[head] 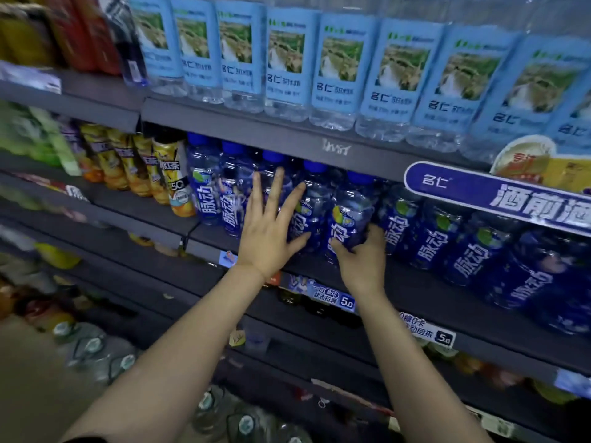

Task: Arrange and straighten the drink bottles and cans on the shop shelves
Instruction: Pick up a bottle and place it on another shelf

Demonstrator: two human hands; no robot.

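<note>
The left hand (271, 238) lies flat with straight fingers on the row of dark blue plastic drink bottles (307, 215) on the middle grey shelf (415, 292), while the right hand (363, 255) curls around one bottle's bottom, and a hard push might tip its neighbours over.

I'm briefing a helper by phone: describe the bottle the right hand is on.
Find the middle shelf under the pale-blue water bottles. In its row of dark-blue bottles, it is the fifth bottle from the left, the only one the right hand grips at its base.
</note>
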